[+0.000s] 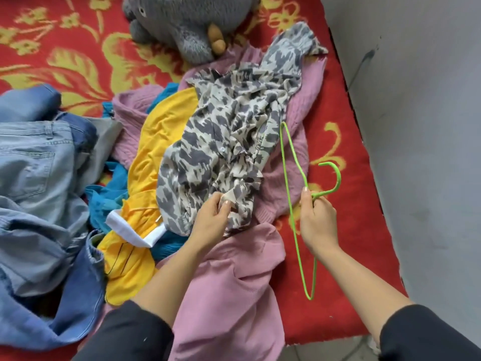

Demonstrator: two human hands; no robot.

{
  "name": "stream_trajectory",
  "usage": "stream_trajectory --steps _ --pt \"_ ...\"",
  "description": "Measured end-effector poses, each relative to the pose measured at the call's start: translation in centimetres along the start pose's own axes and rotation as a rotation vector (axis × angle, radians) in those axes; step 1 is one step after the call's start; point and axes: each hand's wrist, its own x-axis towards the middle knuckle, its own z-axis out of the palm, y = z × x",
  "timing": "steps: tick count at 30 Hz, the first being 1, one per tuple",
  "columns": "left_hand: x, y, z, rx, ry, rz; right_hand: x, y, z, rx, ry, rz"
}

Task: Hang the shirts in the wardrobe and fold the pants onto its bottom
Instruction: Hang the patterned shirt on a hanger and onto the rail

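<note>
A grey-and-cream patterned shirt (234, 126) lies crumpled on top of a clothes pile on the bed. My left hand (212, 214) pinches its near edge. My right hand (316, 220) grips a green wire hanger (291, 204) at the neck below its hook, just right of the shirt. Under the shirt lie a pink sweater (294, 152), a pink shirt (229, 282), a yellow garment (156, 142) with a white cuff and a teal garment (109, 201). Blue jeans (36, 178) are heaped at the left. No wardrobe is in view.
The pile lies on a red bedspread with yellow flowers (346, 204). A grey plush toy (187, 24) sits at the far side. A grey wall (421, 126) runs close along the bed's right edge. Tiled floor (325, 350) shows at the bottom right.
</note>
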Motion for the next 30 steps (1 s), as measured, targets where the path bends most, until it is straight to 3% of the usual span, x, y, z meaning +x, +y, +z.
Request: stream_trajectory --steps 4,8,12,17,21,23,26,30 --pt "-2.0 4.8 -5.5 -0.331 -0.139 0.023 -0.2 -3.7 -0.9 0.147 -0.092 0.096" --pt "-5.6 9.7 -8.9 -0.414 -0.396 0.090 -1.9 -9.0 -0.3 0.174 -0.376 0.297" --pt "-9.2 11.9 -11.1 -0.433 -0.618 0.149 -4.0 -12.4 0.7 0.356 -0.486 0.471" --pt "-12.8 11.3 -13.5 -0.289 -0.648 0.051 -5.2 -15.3 -1.0 0.560 -0.221 0.337" --pt "-14.0 11.0 -14.4 -0.163 -0.714 -0.062 -6.1 -18.4 -5.5 0.724 -0.321 0.172" --pt "-13.6 11.9 -14.7 -0.134 -0.539 -0.041 -6.7 -20.5 -8.5 0.763 -0.392 0.060" --pt "-12.0 14.8 -14.8 -0.020 0.021 0.087 -7.7 -23.4 -13.0 0.726 -0.476 -0.087" --pt "-10.4 20.1 -15.0 0.212 0.305 0.339 -9.2 -26.6 -18.3 0.616 -0.629 -0.240"
